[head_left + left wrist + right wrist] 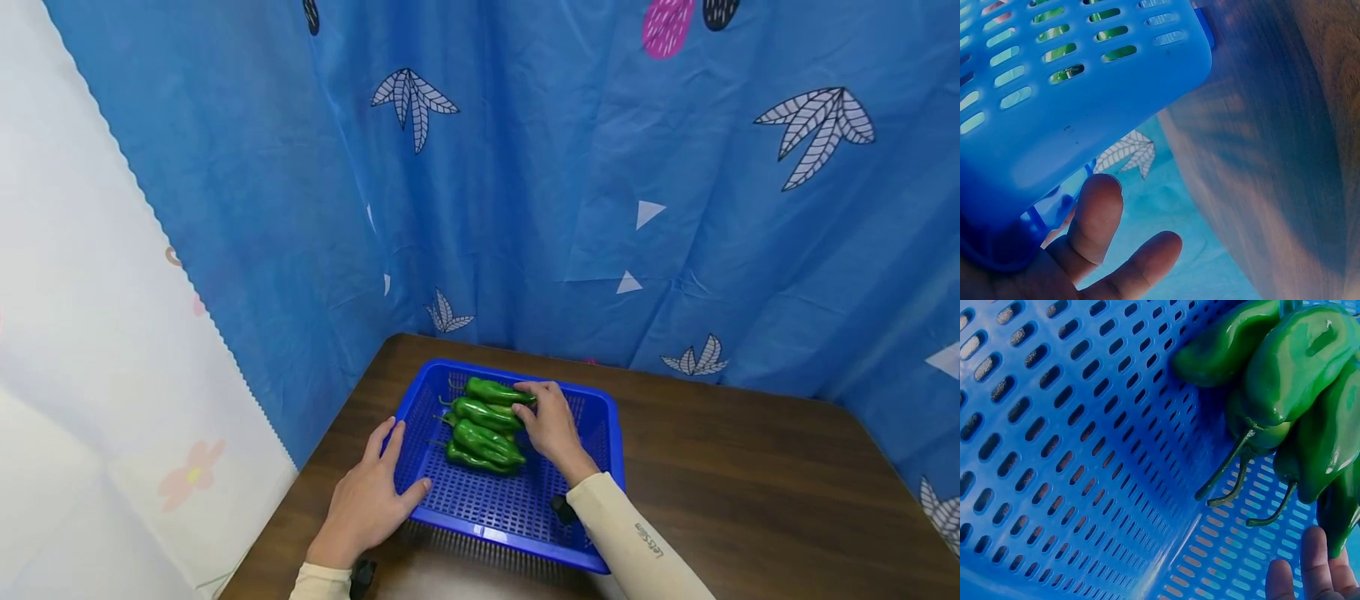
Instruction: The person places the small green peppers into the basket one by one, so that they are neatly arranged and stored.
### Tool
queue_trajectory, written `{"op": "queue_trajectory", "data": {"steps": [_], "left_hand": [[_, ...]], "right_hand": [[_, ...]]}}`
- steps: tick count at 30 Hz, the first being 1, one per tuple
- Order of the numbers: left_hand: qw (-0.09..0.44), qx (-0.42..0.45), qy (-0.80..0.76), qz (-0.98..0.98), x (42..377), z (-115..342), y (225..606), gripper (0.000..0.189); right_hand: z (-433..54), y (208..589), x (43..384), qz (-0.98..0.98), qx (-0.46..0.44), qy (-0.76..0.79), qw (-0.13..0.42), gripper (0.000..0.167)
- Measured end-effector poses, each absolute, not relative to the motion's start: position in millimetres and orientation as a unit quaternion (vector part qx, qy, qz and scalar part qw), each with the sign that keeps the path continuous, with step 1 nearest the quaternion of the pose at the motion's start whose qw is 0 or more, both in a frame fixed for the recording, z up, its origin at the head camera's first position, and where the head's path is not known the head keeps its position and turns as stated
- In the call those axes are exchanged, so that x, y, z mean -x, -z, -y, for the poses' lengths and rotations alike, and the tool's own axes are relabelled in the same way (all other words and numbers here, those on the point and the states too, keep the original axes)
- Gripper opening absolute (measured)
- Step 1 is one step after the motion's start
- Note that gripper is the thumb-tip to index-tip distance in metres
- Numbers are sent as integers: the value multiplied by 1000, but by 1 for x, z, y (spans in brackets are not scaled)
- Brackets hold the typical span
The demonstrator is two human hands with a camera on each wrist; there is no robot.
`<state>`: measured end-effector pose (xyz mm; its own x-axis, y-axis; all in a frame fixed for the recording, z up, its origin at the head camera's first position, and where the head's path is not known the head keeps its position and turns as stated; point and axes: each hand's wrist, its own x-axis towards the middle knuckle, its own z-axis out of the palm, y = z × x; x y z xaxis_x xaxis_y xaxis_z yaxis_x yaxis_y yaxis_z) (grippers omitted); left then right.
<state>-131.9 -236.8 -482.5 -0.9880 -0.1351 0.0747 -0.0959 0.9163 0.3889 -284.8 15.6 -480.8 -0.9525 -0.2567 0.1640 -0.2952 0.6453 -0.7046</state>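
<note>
A blue plastic basket (487,533) holds several glossy green peppers (487,437) lying side by side, stems to the left. My right hand (551,421) reaches over them and pinches the right tip of the farthest pepper (491,390) between thumb and fingers. In the right wrist view its fingers (1315,556) are at the tip of the lowest pepper (1337,519). My left hand (369,500) rests at the basket's near left corner, fingers spread along the left rim and thumb over the front. In the left wrist view two fingers (1099,215) extend loosely beside the basket wall.
The basket stands on a dark brown wooden table (750,492), which stretches away to the right. A blue patterned curtain (525,183) hangs behind the table, and a white cloth (112,333) hangs at the left. Dark wrist cameras (562,508) sit at both wrists.
</note>
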Motion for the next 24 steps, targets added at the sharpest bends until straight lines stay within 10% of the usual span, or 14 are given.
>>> {"op": "queue_trajectory", "data": {"steps": [24], "left_hand": [[59, -68, 182, 979, 136, 266, 477, 98]], "right_hand": [[16, 481, 301, 897, -144, -411, 74, 20]]}}
